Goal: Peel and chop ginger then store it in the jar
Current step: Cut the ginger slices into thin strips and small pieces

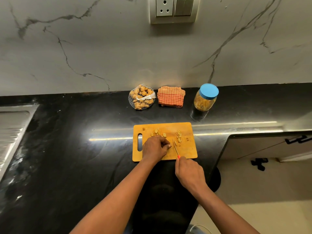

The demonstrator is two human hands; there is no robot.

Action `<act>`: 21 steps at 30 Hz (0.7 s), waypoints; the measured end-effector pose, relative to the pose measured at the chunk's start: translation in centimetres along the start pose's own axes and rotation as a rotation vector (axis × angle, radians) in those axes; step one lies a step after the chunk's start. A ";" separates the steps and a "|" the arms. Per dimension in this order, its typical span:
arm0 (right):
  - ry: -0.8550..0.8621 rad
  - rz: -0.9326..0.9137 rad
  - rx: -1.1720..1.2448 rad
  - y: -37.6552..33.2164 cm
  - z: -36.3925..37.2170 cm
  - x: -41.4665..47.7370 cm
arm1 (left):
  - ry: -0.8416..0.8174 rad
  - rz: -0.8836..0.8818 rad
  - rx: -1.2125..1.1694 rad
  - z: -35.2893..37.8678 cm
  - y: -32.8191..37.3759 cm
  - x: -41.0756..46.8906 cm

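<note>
Two hands are held over the cutting board (pixel 187 150). The knife (pixel 175 147) is gripped in the right hand (pixel 189 173), blade lying near-to-far, tip pointing far-left. The left hand (pixel 155 147) is curled beside it; whether anything is pinched cannot be told. Chopped ginger (pixel 179 136) is scattered farther along the board.

left hand (pixel 154 147) and right hand (pixel 189 171) bare; both forearms (pixel 118 196) uncovered, slender.
</note>
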State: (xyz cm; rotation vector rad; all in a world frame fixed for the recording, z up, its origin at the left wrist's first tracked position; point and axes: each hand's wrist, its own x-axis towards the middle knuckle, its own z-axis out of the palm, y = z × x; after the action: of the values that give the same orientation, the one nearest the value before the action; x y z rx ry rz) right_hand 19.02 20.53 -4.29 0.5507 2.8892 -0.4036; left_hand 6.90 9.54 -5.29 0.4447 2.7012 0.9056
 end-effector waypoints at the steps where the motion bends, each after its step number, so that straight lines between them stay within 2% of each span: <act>1: 0.005 -0.017 -0.008 -0.1 0.1 -0.1 | -0.002 0.000 -0.005 0.0 0.0 0.0; 17: -0.004 -0.028 -0.079 -0.6 0.6 -0.3 | -0.007 0.020 -0.038 0.4 -0.4 0.2; 21: -0.067 -0.012 -0.087 -0.8 0.6 0.2 | -0.005 0.010 -0.033 0.3 -0.3 0.0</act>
State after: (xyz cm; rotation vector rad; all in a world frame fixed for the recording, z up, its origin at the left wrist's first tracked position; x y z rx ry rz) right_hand 18.64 19.72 -4.67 0.4965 2.8309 -0.2905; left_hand 6.90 9.50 -5.75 0.4535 2.6778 0.9486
